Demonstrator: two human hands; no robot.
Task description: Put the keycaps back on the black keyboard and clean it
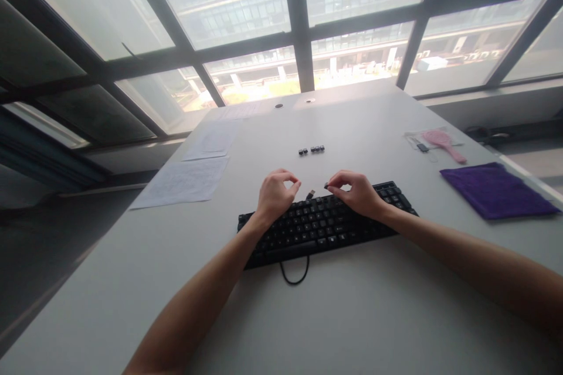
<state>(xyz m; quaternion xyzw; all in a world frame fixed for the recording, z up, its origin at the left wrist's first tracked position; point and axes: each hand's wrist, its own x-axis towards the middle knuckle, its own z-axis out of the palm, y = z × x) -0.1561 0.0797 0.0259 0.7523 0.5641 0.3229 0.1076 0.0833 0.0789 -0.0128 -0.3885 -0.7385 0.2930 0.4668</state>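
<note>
A black keyboard (303,228) lies on the white desk beneath my two hands. My right hand (356,190), above its back edge, pinches a small dark keycap (326,186) between thumb and fingers. To the left, my left hand (277,193) is curled, thumb and index tips drawn together, with nothing visible between them. The keyboard's USB plug (311,194) sticks up at the back edge between the hands. Farther back stands a short row of black keycaps (317,149), split into two small groups. My forearms and hands hide parts of the keys.
A loop of black cable (295,281) comes out at the keyboard's front. Paper sheets (182,181) lie along the left side of the desk. On the right are a purple cloth (497,190), a pink hairbrush (442,142) and a small dark tag-like item (423,147). Windows stand behind the desk.
</note>
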